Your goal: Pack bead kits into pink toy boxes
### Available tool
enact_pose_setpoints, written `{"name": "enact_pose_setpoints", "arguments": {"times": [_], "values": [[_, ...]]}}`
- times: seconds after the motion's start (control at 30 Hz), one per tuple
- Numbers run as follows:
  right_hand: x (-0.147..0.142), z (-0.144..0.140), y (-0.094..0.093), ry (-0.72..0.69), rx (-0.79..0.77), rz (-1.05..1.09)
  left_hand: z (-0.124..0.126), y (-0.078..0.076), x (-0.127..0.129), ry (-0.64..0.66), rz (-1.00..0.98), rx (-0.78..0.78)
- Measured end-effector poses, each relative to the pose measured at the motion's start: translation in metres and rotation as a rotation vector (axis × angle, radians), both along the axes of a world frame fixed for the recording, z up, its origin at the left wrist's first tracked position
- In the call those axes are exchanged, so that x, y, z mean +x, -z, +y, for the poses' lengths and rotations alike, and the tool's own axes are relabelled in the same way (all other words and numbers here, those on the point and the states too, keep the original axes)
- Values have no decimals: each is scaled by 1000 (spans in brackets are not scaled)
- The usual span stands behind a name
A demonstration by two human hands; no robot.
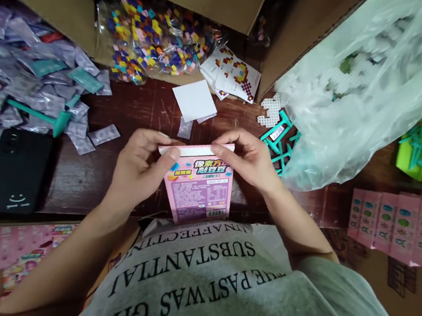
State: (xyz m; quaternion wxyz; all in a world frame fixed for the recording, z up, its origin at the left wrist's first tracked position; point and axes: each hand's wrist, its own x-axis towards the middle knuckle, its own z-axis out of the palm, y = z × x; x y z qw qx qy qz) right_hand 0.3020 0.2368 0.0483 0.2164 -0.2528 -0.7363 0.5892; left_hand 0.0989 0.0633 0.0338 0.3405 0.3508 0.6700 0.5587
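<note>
We're holding a pink box (198,193) in front of the shirt (182,274), at the near edge of the dark table (136,98), printed panel facing up at us. Left hand (136,168) is pinching its top left corner, thumb on the print, fingers behind. Right hand (246,157) is pinching the top right end, thumb pressing on the white strip (196,150) along the top edge. Just beyond, we're seeing white paper squares (194,100) lying on the table. Left of us, a black phone (17,171) is lying beside a heap of small packets (21,84). Past the right hand, teal plastic pieces (285,117) are sitting next to a big clear bag (359,105). More pink boxes (401,226) are standing in a row far right.
</note>
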Motion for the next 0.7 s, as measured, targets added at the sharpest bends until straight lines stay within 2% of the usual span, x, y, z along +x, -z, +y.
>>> {"name": "enact_pose_setpoints", "arguments": {"times": [0.1, 0.2, 0.27, 0.33, 0.37, 0.43, 0.5, 0.57, 0.63, 0.7], "values": [[0, -2, -5, 35, -45, -9, 2, -3, 0, 35, -4, -4], [11, -1, -9, -41, -82, -16, -3, -1, -4, 146, 32, 5], [19, 4, -12, -108, -80, -48, -7, 2, -5, 162, 95, 35], [16, 14, -11, -155, -15, -105, -10, 5, -6, 162, 181, 54], [9, 20, -8, -142, 40, -146, -11, 5, -7, 167, 214, 60], [-17, 34, 4, -19, 151, -282, -13, 3, -8, 170, 244, 77], [-55, 44, 20, 156, 268, -500, -17, 2, -10, 143, 235, 85], [-93, 47, 34, 262, 407, -722, -26, 7, -17, 78, 209, 78], [-118, 44, 42, 272, 519, -845, -43, 18, -29, -34, 189, 53], [-126, 41, 42, 237, 512, -864, -67, 33, -46, -162, 180, 3]]}}
